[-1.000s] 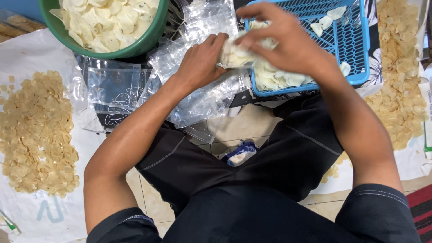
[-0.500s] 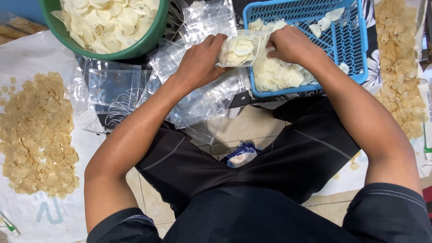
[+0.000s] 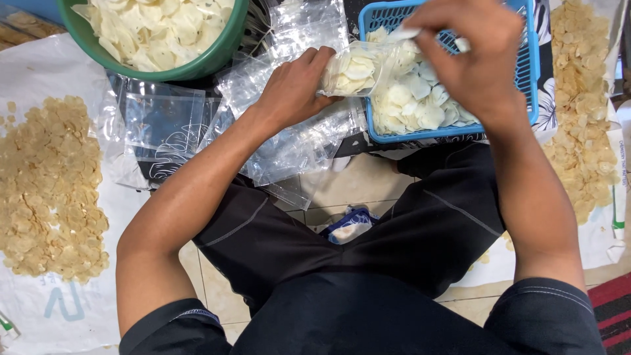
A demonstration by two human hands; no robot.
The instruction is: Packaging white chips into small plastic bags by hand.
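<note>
Clear plastic bag (image 3: 355, 69) of white chips clamped in left hand (image 3: 296, 89); right hand (image 3: 470, 52) above blue basket (image 3: 531, 72), fingers pinched on chips; keep mouth open.

green bowl (image 3: 217, 59) cut off at top, blue basket (image 3: 532, 79) partly hidden by right hand (image 3: 473, 59)

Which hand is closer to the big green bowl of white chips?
Left. The left hand holds a small clear bag just right of the green bowl. The right hand is farther off, above the blue basket.
</note>
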